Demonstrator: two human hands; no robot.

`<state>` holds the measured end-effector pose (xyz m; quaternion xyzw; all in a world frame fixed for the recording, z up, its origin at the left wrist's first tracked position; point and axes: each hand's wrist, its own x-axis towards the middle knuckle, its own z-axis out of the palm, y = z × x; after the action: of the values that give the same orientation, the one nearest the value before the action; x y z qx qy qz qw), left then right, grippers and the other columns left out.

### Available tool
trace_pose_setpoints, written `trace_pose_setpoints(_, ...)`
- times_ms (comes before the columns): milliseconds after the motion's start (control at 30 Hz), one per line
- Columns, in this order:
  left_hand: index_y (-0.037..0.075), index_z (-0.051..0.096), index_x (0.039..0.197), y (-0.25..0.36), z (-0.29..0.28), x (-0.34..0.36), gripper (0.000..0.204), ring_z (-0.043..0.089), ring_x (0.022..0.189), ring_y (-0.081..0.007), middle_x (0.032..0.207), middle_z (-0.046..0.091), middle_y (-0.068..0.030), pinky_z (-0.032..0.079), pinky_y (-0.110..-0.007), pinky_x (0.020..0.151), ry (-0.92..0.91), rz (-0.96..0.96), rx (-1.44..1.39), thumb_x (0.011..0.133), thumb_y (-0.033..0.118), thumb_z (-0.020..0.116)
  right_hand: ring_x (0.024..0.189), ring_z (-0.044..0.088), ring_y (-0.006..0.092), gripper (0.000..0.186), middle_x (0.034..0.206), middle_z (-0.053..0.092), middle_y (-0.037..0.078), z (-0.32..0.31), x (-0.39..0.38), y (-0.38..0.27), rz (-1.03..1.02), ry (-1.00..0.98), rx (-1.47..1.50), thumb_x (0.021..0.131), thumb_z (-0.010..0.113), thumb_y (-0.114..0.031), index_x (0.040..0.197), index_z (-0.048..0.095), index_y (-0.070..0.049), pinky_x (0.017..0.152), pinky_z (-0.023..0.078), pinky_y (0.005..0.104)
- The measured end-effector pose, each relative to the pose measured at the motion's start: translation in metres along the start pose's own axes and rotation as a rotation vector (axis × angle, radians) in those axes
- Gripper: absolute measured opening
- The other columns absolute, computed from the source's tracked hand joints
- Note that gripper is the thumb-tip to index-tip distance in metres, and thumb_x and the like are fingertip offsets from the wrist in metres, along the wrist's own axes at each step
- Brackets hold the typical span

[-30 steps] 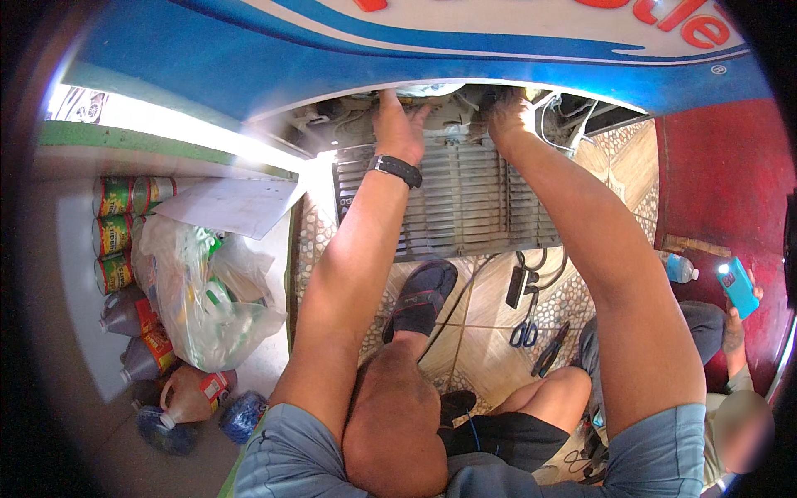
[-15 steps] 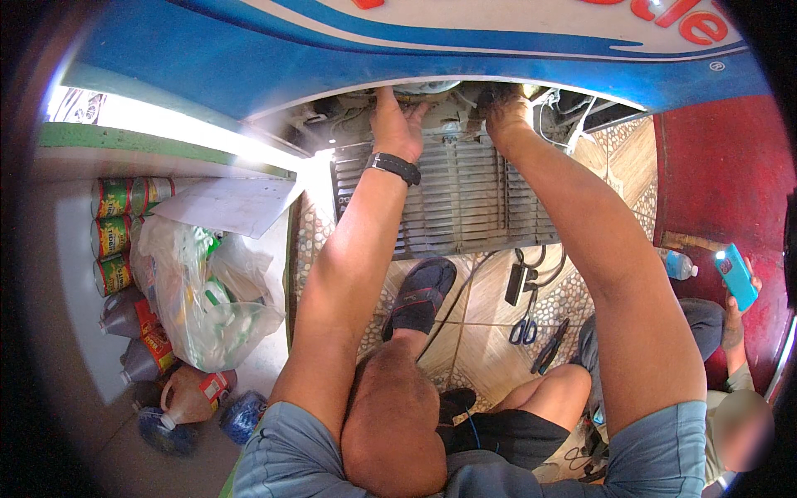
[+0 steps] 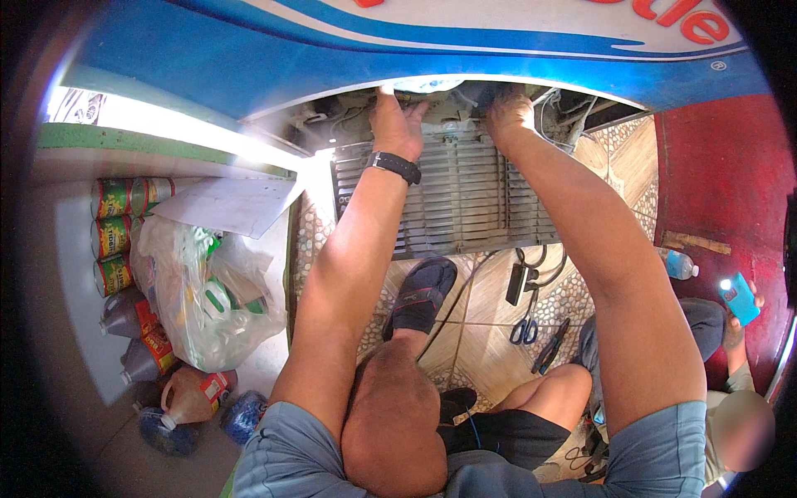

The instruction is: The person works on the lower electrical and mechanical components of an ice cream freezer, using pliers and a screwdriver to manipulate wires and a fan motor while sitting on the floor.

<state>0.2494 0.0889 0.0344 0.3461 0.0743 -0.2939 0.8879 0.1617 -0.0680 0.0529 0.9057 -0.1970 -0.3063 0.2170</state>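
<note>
My left hand [image 3: 398,127], with a dark wristwatch [image 3: 393,166], reaches up under the edge of a blue-and-white panel [image 3: 249,58]. Its thumb stands apart from a stretched finger; the panel hides the other fingertips. Beside it shows a shiny, light, rounded part [image 3: 428,85], its kind unclear. My right hand [image 3: 509,116] is in the same opening, fingers curled at the dark parts there. What they grip is hidden. Thin wires [image 3: 552,116] hang right of this hand. Below both hands lies a dusty slatted metal grille [image 3: 448,199].
Scissors [image 3: 523,332], dark-handled pliers [image 3: 550,346] and a black cabled device [image 3: 521,282] lie on the tiles. At left are cans [image 3: 110,236], jugs [image 3: 195,392] and a plastic bag [image 3: 199,290]. Another person's hand at right holds a blue phone [image 3: 740,299], beside a bottle [image 3: 678,264].
My right hand has shifted slightly and its fingers show more plainly. The other person's phone is tilted and lower, with its light now shining. The rounded part looks brighter. My left hand stays put.
</note>
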Motion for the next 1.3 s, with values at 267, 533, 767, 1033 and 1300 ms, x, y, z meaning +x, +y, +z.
trace_pose_setpoints(267,0.009,0.008,0.153,-0.002,0.001,0.001,0.109,0.014,0.144,-0.0426,0.158,0.01,-0.0132,0.025,-0.058,0.115,-0.007,-0.01,-0.001,0.08,0.06,0.071,0.138,0.041,0.0275,0.051,0.146,0.048,0.011,-0.003,0.0,0.006,-0.005,-0.04,0.088,0.101,0.042,-0.039,0.139,0.052,-0.007,0.119,0.018,0.0461)
trace_pose_setpoints(533,0.009,0.004,0.153,0.001,0.0,0.0,0.113,0.012,0.145,-0.0428,0.158,0.009,-0.0138,0.025,-0.058,0.116,0.021,-0.006,-0.005,0.078,0.059,0.073,0.142,0.036,0.0269,0.047,0.149,0.045,0.011,-0.008,-0.004,0.0,-0.03,-0.049,-0.016,0.1,0.044,-0.03,0.141,0.05,-0.009,0.119,0.013,0.0475)
trace_pose_setpoints(767,0.008,0.007,0.152,-0.003,0.005,0.0,0.11,0.014,0.144,-0.0424,0.157,0.011,-0.0145,0.023,-0.057,0.117,-0.005,-0.027,-0.009,0.079,0.057,0.074,0.134,0.047,0.0231,0.04,0.142,0.054,0.007,0.014,0.005,0.006,0.029,0.143,-0.011,0.099,0.046,-0.021,0.135,0.057,-0.009,0.111,0.031,0.038)
trace_pose_setpoints(1033,0.008,0.013,0.151,0.0,0.001,-0.004,0.101,0.017,0.143,-0.0411,0.156,0.014,-0.0131,0.024,-0.058,0.116,-0.054,-0.013,0.002,0.082,0.055,0.071,0.134,0.047,0.0257,0.039,0.143,0.052,0.01,-0.004,-0.009,0.004,-0.026,0.104,-0.036,0.097,0.05,-0.018,0.134,0.057,-0.008,0.109,0.036,0.0387)
trace_pose_setpoints(1300,0.008,0.012,0.153,0.002,-0.004,-0.003,0.102,0.016,0.145,-0.0402,0.157,0.014,-0.013,0.025,-0.056,0.117,-0.047,-0.039,-0.035,0.083,0.053,0.071,0.124,0.057,0.0251,0.035,0.132,0.061,0.011,-0.007,-0.009,0.004,0.015,0.049,0.103,0.098,0.048,-0.026,0.125,0.065,-0.01,0.1,0.046,0.0383)
